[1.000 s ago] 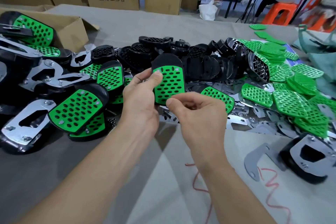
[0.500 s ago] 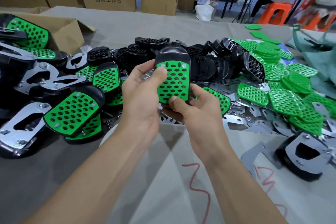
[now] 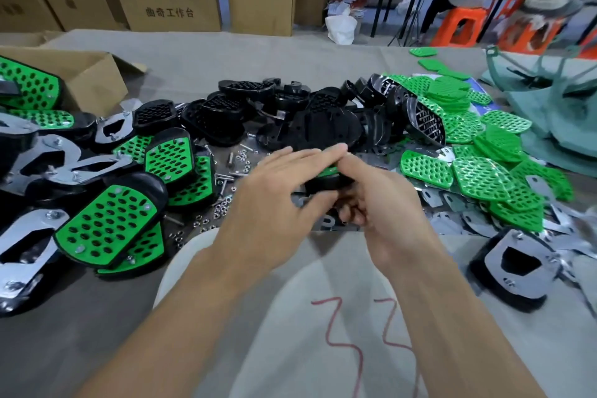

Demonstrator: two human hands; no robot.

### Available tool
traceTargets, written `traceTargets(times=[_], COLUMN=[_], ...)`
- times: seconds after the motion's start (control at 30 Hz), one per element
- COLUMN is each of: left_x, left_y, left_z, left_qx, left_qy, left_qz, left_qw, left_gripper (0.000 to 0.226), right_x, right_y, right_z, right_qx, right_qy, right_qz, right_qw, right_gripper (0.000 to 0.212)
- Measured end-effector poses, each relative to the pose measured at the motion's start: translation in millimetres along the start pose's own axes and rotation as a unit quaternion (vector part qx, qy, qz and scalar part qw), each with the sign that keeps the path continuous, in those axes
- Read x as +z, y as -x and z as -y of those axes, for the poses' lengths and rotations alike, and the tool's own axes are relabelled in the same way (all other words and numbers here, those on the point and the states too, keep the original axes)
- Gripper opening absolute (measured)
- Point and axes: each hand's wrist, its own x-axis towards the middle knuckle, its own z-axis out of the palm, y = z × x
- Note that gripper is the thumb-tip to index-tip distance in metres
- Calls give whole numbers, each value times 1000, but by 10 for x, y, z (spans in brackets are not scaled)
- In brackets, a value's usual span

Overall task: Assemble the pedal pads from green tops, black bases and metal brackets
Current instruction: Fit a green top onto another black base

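Observation:
A pedal pad point(image 3: 328, 171), green top on a black base, lies almost flat between my hands above the table's middle; only a green sliver and a dark edge show. My left hand point(image 3: 274, 191) lays its straight fingers over the top, thumb underneath. My right hand point(image 3: 381, 203) grips the pad from the right, fingers curled below and thumb on top. Loose black bases point(image 3: 323, 129) are piled just behind. Loose green tops point(image 3: 478, 178) are heaped to the right. Flat metal brackets point(image 3: 452, 223) lie under and before them.
Assembled pads point(image 3: 106, 229) are stacked at the left, some with the bracket side up. Another lies bracket up at the right point(image 3: 517, 265). Small nuts and bolts point(image 3: 223, 203) are scattered left of my hands. An open cardboard box point(image 3: 80, 74) stands at the back left.
The pad stood upright facing me; now it is tipped nearly flat and lower. My left fingers have spread over its top and my right hand has closed in on its right side.

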Motion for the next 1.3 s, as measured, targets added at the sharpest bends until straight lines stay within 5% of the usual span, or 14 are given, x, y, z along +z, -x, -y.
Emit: traceTargets(times=[0.07, 0.13, 0.23, 0.33, 0.5, 0.63, 0.87, 0.93, 1.1, 1.2, 1.3], left_x=[-16, -28, -12, -29, -71, -168, -562, -544, -483, -394, -332], left_y=[5, -31, -102, -143, -144, -165, 74, 195, 305, 358, 376], left_z=[4, 3, 0, 28, 16, 14, -5, -52, -138, -130, -104], left_qx=[-49, -140, -294, -372, -421, -409, -439, -435, -330, -340, -351], left_qy=[21, 77, 278, 392, 477, 455, 236, 177, -83, -104, -85], left_qz=[-63, -122, -157, -132, -125, -50, 169, 165, 208, 209, 170], left_qw=[997, 980, 901, 831, 761, 789, 850, 867, 917, 911, 917], left_gripper=[40, 29, 19, 19, 33, 23, 14, 10, 8, 8, 8], right_x=[0, -17, -117, -123, -127, -194, -367, -377, -312, -438, -693], right_y=[3, -13, -75, -75, -51, -58, 160, 225, 371, 318, 125], right_z=[-6, -25, -26, -34, 1, 41, -37, -99, -98, -10, 214], right_qx=[-15, -65, -190, -142, -96, -84, -14, -18, -117, -149, -151], right_qy=[22, 54, 183, 199, 124, 110, 228, 324, 510, 453, 540], right_qz=[14, -60, -177, -61, 54, 61, 139, 110, -4, -92, -155], right_qw=[1000, 995, 948, 968, 986, 988, 964, 939, 852, 874, 813], right_gripper=[47, 50, 12, 41, 19, 17, 31, 49, 13, 32, 18])
